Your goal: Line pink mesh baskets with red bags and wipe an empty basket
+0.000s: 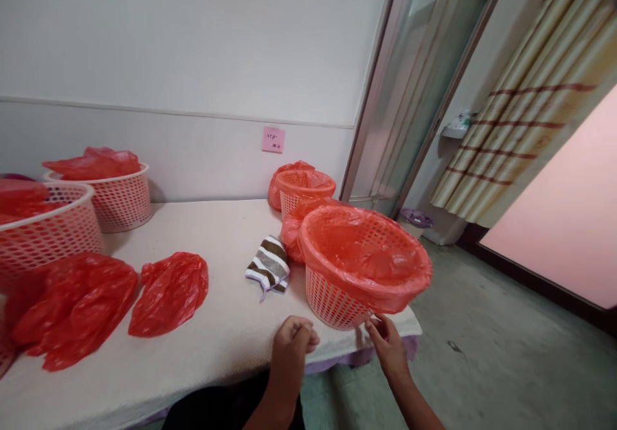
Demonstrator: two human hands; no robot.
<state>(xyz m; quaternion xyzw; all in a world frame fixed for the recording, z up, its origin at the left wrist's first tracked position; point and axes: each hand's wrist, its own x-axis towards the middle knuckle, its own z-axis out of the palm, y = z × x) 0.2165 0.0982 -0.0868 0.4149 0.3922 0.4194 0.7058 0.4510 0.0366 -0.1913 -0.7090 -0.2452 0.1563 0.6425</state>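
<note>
1. Pink perforated plastic basket (332,298), on white-covered table (226,346); translucent red plastic bag (364,243) folded over its rim, seemingly to keep it spread.
2. Right hand (383,340): at basket's base; whether pinching, I cannot tell.
3. Left hand (292,340): curled closed, visibly empty.
4. Brown-grey-white striped cloth (270,263) beside (minor obstacle).

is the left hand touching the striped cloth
Apart: the head view shows white table cover between the left hand and the striped cloth.

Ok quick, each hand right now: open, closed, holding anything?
Left hand: fingers curled closed, nothing visible in them.
Right hand: fingers bent by the nearest basket; whether they grip its red bag can't be told.
</note>
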